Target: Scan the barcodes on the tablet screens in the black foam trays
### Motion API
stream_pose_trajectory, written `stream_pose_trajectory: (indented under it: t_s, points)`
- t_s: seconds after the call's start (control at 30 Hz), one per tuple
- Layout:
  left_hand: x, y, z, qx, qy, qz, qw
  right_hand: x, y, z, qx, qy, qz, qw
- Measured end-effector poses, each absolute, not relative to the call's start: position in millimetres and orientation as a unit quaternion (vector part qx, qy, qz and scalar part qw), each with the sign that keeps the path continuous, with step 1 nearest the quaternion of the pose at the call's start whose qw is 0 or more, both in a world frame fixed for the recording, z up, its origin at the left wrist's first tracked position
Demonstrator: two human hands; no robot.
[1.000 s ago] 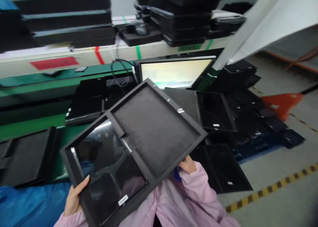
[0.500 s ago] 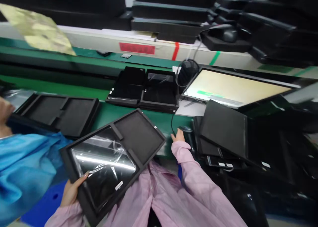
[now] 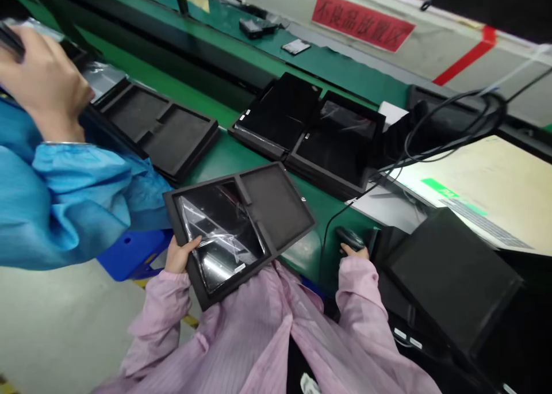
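My left hand (image 3: 181,256) grips the near left edge of a black foam tray (image 3: 282,210), its thumb lying over the rim. In the tray's left compartment sits a glossy dark screen panel (image 3: 224,233) in clear film, with a small white label near its lower edge. The right compartment holds nothing. The tray is tilted against the front of my pink smock. My right hand (image 3: 357,252) is closed around a black handheld barcode scanner (image 3: 350,238) at the bench edge; a cable runs up from it. My right fingers are partly hidden.
A co-worker's blue sleeve (image 3: 81,192) and hand (image 3: 45,80) are close on the left, beside another foam tray (image 3: 159,123). Filled trays (image 3: 334,138) stand at the back. A lit monitor (image 3: 483,181) and stacked dark panels (image 3: 457,279) are to the right. Black cables (image 3: 448,146) loop behind.
The view has swung left and down. My right hand has closed around the scanner it was reaching at. The tray stays in my left hand. The co-worker's hand has come further into view.
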State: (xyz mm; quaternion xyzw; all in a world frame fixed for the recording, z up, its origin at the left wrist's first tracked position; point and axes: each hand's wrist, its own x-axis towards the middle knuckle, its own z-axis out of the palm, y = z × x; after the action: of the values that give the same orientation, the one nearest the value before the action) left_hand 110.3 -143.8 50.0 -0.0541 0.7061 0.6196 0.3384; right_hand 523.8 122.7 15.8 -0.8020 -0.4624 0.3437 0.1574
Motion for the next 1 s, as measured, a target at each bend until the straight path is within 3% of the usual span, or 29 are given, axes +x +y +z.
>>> stream_pose_trajectory:
  t_s: [0.13,0.23,0.33,0.53,1.0]
  points:
    - [119.3,-140.3,49.9,-0.055,0.713,0.618,0.326,514.8,91.2,41.7,-0.650,-0.496,0.550,0.171]
    - [123.4,-140.7,49.7,-0.059,0.715,0.620,0.319,497.2,54.8,75.7,-0.492,-0.485,0.717,0.089]
    - [125.3,-141.9,49.4,-0.053,0.723,0.612,0.316,470.9,29.6,103.0,-0.394,-0.473,0.788,0.012]
    - [124.0,-146.3,44.8,-0.037,0.737,0.597,0.314,420.2,19.4,107.0,-0.397,-0.434,0.805,-0.076]
    - [128.1,-142.1,61.1,-0.052,0.734,0.597,0.319,405.8,14.7,116.5,-0.380,-0.447,0.805,-0.090]
